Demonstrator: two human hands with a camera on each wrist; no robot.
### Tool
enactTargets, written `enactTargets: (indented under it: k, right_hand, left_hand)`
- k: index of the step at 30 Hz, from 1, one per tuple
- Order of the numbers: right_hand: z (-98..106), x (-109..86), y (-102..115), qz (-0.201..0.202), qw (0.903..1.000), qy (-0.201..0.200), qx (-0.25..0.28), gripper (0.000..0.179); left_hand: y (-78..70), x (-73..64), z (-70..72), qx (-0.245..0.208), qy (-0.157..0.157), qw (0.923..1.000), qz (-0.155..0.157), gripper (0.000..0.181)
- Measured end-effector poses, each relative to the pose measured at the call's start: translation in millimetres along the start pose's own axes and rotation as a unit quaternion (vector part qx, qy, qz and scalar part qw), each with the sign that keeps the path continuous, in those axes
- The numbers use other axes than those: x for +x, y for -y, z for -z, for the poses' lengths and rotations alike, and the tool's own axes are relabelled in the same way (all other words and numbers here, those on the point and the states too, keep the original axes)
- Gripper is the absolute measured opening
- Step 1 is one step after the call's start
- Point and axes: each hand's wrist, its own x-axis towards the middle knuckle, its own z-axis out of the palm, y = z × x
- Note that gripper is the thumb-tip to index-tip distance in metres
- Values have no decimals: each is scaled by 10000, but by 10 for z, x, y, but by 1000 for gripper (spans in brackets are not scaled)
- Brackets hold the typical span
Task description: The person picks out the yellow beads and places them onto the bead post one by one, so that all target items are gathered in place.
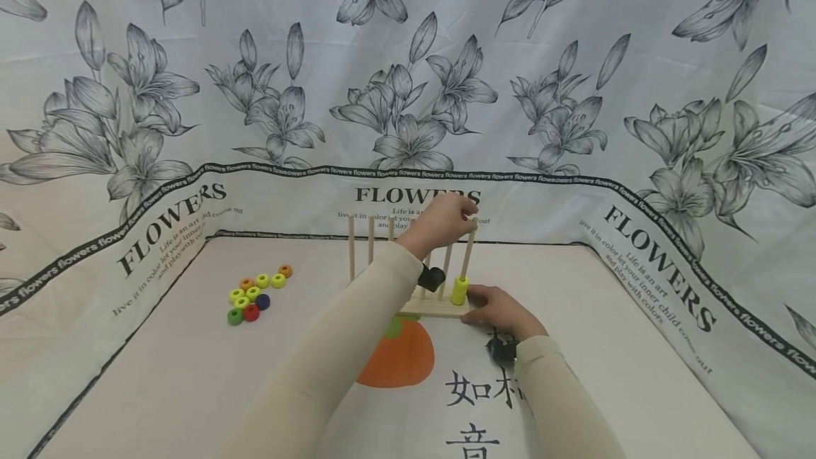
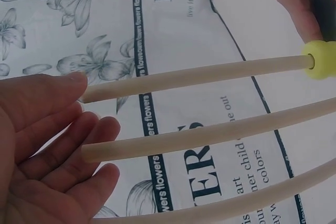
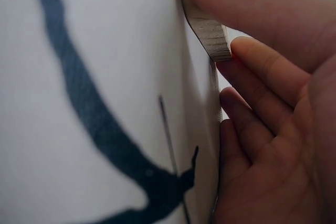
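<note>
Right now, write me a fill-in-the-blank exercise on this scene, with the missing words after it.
1. The color of the stack on the rightmost peg is ____.
2. The left grip is up at that peg's tip, while the ____ grip touches the base.
3. In the head view, the loose beads lie to the ____ of the base.
4. Among them are one red bead, one blue bead and one ____ bead.

Missing words: yellow; right; left; green.

Tbl [image 1: 637, 346] w/ beads [image 1: 253, 294], peg rack [image 1: 436, 309]
</note>
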Motion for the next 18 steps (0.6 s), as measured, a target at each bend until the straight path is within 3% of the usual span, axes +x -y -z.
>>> enactTargets:
  k: [12, 18]
  right_hand:
    - [-9, 24, -20, 2, 10000, 11, -53, 76]
    - [-24, 18, -29, -62, 10000, 22, -31, 76]
  left_hand:
    - [-1, -66, 71, -189, -37, 9998, 96, 35]
    - [68, -128, 145, -346, -214, 9991, 138, 34]
